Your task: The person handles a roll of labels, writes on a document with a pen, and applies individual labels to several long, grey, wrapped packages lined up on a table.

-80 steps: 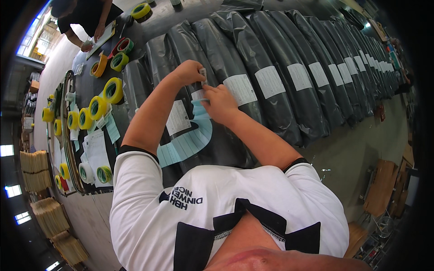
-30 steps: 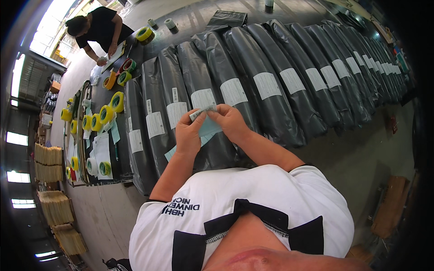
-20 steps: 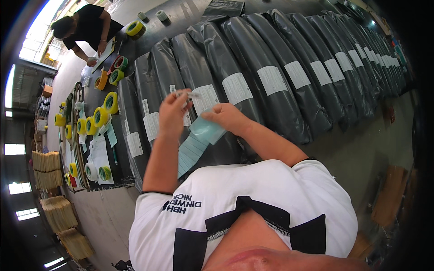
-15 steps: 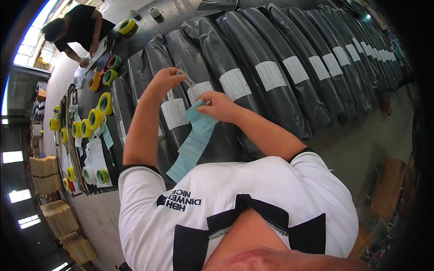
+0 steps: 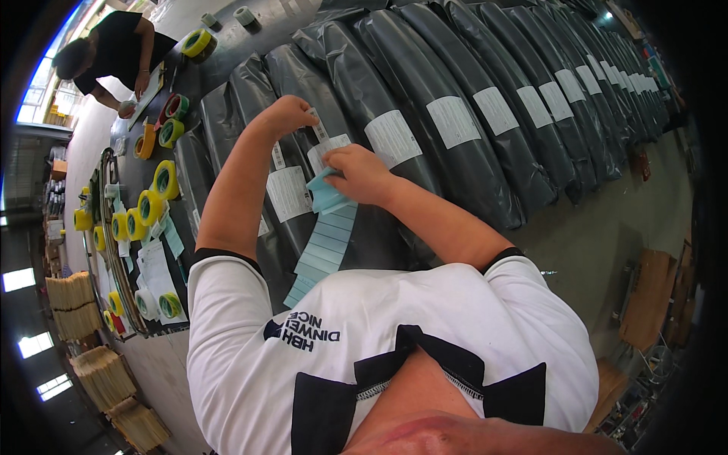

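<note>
Backing strip [image 5: 324, 246], pale blue, hangs twd the wearer's white shirt [image 5: 485, 318], top end held in R hand [image 5: 359, 174], thumb & fingers closed narrow on it. Bit farther out, L hand [image 5: 290, 115] pinches upper end of a small white barcode label [image 5: 319, 127]; lower end is just beside R hand's fingertips. Label lies along dk grey bag [image 5: 299, 72], by top edge of that bag's white sheet [image 5: 315, 158]; can't tell if it's touching or stuck yet.

Changed: approx 1 s ago both hands were together at the strip, closer to the body; now label's apart from backing & hands are out over the bag. So peeling looks done for this one, placing under way; keeping it straight prob. matters most.

Bag to the left [image 5: 250, 83] has its own small label [image 5: 277, 156] above its sheet. Bags to the right [image 5: 409, 68]: only sheets seen. Off left, tape rolls [image 5: 174, 184]; far end, co-worker [image 5: 121, 45] w/ clipboard [image 5: 149, 95].
</note>
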Tool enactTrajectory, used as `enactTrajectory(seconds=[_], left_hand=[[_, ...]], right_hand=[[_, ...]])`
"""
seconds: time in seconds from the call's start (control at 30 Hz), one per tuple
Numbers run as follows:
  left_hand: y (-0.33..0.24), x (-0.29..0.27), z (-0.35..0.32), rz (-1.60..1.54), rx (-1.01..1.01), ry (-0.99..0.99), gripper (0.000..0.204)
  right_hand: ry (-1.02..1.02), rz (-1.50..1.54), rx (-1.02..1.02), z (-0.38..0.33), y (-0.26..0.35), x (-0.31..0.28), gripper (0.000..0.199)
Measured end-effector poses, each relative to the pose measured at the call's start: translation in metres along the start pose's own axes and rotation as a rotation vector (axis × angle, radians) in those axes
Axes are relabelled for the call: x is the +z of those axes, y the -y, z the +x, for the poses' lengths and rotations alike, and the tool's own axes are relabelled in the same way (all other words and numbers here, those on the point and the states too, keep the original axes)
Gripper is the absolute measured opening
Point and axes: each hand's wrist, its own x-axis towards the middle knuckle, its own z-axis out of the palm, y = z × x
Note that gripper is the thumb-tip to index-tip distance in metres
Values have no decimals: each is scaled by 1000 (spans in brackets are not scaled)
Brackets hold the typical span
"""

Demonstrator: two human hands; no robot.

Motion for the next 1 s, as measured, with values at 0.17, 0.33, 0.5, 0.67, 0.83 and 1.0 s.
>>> enactTrajectory(seconds=[0.17,0.33,0.5,0.67,0.83,1.0], left_hand=[[-2,-4,1,75,18,-14,26],[-2,-3,1,82,24,-33,28],[5,16,-3,287,195,-225,32],[32,19,11,233,193,-579,33],[21,46,-10,-205,425,-821,22],[-45,63,-96,-931,459,-42,24]], right_hand=[[5,-33,15,5,1,1,22],[24,-76,72,15,-1,4,23],[64,-127,132,20,-2,6,21],[53,-67,82,18,-1,1,23],[-58,559,391,-7,11,-28,33],[-203,1179,330,-37,11,-75,33]])
